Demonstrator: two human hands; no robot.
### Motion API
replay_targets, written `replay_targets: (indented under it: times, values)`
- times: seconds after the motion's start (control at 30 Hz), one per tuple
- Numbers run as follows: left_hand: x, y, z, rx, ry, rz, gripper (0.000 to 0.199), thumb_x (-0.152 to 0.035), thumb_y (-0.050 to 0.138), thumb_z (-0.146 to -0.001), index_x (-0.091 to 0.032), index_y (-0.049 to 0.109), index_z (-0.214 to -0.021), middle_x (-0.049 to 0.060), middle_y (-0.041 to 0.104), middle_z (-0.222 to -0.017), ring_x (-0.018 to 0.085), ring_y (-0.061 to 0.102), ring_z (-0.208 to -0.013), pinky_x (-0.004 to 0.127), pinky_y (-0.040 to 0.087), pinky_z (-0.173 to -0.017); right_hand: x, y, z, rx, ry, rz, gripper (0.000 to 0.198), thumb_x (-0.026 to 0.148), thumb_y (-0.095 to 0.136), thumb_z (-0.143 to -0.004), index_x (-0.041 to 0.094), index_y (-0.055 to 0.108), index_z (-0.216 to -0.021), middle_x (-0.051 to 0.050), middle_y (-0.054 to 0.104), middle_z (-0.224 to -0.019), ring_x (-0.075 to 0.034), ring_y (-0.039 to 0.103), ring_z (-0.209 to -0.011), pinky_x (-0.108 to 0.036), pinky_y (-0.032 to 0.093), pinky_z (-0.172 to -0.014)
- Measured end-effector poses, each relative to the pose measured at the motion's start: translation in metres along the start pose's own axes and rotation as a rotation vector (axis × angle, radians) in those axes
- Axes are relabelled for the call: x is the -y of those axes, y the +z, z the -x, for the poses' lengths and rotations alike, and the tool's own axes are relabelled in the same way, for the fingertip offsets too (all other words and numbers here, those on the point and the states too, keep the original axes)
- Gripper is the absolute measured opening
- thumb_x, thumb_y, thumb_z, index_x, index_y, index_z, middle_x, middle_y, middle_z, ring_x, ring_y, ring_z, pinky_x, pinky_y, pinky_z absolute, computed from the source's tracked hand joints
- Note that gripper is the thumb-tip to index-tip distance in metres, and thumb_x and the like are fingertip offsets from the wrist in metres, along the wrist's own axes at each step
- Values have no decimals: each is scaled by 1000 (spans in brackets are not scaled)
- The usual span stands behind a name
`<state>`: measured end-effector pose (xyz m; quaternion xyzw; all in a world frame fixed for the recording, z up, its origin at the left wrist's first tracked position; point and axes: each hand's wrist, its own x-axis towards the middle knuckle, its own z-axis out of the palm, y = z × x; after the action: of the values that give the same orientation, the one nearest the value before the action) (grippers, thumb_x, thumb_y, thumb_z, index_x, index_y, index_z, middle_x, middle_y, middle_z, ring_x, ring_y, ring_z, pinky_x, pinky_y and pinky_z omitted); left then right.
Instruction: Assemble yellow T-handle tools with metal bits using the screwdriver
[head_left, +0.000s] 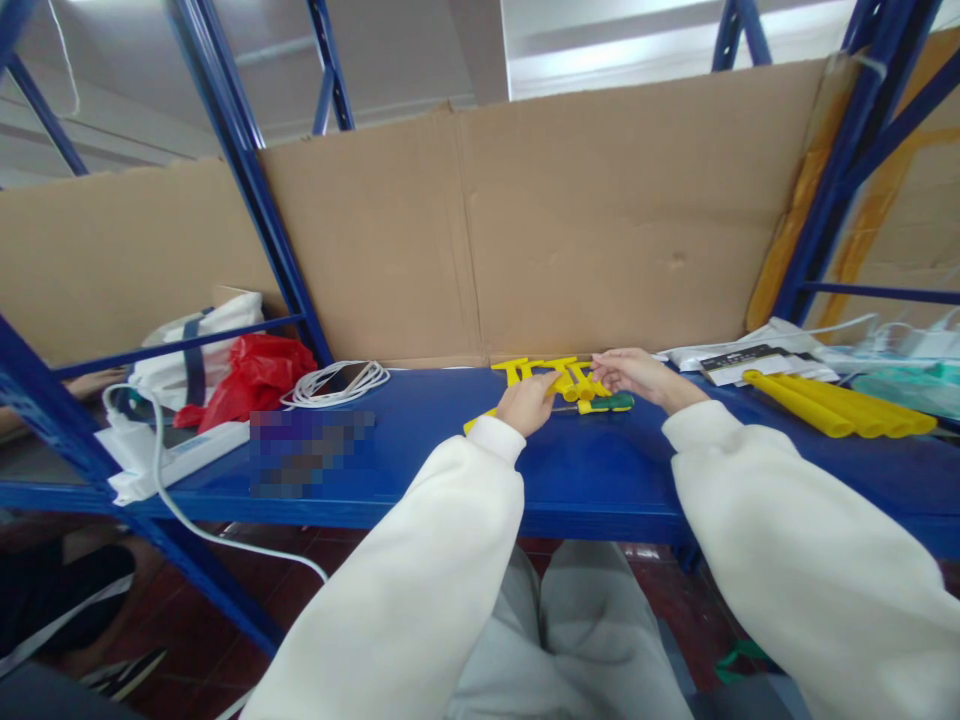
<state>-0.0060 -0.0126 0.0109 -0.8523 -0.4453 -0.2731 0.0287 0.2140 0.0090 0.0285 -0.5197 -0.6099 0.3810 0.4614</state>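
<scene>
My left hand (527, 403) is closed around a yellow plastic part (480, 420), whose end sticks out by the wrist. Just to its right, my right hand (634, 373) is raised with its fingertips drawn together; whatever they may pinch is too small to make out. Several yellow T-shaped plastic pieces (514, 369) lie behind and between the hands, partly covered by them. In front of the right hand's fingers, a screwdriver (611, 403) with a green and yellow handle rests on the blue shelf (442, 440), its shaft pointing left.
Several yellow tubes (840, 405) lie at right beside a black and white box (750, 362). At left are a coiled white cable (337, 385), a red plastic bag (259, 375) and a white power strip (187, 460). A cardboard panel (600, 220) closes the back between blue posts (247, 180).
</scene>
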Motion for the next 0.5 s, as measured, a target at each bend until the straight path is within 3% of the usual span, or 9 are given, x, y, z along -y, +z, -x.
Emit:
replay_targets:
  times: [0.07, 0.13, 0.27, 0.37, 0.5]
  values:
    - [2, -2, -3, -100, -17, 105, 45, -9, 55, -91, -19, 66, -133, 11, 70, -134, 24, 67, -123, 37, 51, -106, -9, -23, -6, -333, 35, 341, 17, 24, 62, -90, 14, 72, -82, -14, 75, -85, -19, 69, -75, -27, 53, -68]
    - [3, -6, -7, -227, -47, 246, 37, -12, 57, -91, -18, 71, -124, 10, 75, -125, 24, 68, -118, 35, 52, -103, -22, -43, -9, -469, 91, 732, 20, 17, 58, -89, 14, 77, -91, -18, 76, -99, -30, 71, -99, -35, 54, -84]
    - [3, -15, -16, -435, -214, 554, 10, -18, 65, -87, -15, 74, -84, 5, 75, -77, 19, 72, -80, 24, 53, -72, -43, -61, -8, -434, 198, 1036, 29, 18, 56, -88, 19, 79, -107, -19, 74, -111, -34, 67, -115, -44, 52, -95]
    - [0, -20, -20, -490, -333, 756, 26, -19, 68, -85, -16, 58, -61, -4, 57, -53, 11, 58, -55, 18, 40, -54, -48, -59, -7, -387, 230, 1101, 28, 21, 60, -88, 21, 79, -107, -19, 73, -113, -34, 66, -117, -48, 51, -97]
    - [-8, -26, -20, -465, -450, 1084, 34, -20, 63, -90, -19, 45, -61, -9, 45, -48, 5, 39, -39, 17, 30, -43, -44, -54, -7, -335, 235, 1166, 27, 20, 57, -89, 19, 79, -104, -21, 72, -117, -35, 65, -119, -49, 49, -99]
